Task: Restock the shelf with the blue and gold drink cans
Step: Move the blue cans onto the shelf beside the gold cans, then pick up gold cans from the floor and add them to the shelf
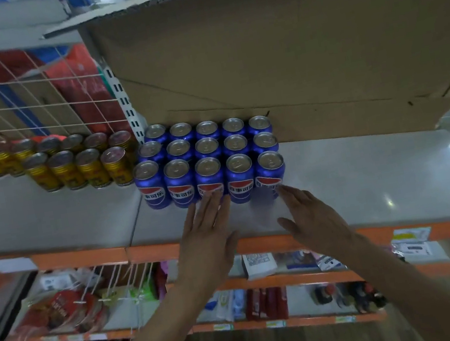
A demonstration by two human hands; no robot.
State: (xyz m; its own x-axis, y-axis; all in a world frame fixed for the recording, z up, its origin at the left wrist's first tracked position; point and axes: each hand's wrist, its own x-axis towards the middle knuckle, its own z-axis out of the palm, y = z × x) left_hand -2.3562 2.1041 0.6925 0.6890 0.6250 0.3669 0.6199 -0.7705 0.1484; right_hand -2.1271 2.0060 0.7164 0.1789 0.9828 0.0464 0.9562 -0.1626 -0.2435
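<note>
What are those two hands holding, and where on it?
Nothing is gripped. The left hand touches the front row of blue cans with straight fingers; the right hand, fingers also straight, reaches to the rightmost can.

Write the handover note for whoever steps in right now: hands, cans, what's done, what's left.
Left hand: open, empty, straight fingers against the front row of the blue cans.
Right hand: open, empty, fingertips at the rightmost front can.
Blue cans: three rows of five, upright on the shelf, before a cardboard box. Gold cans: two rows to their left, front row shorter.
Done: both groups shelved.
Left: probably square up the blue block. There is room right of it; whether more cans follow cannot be told.
</note>
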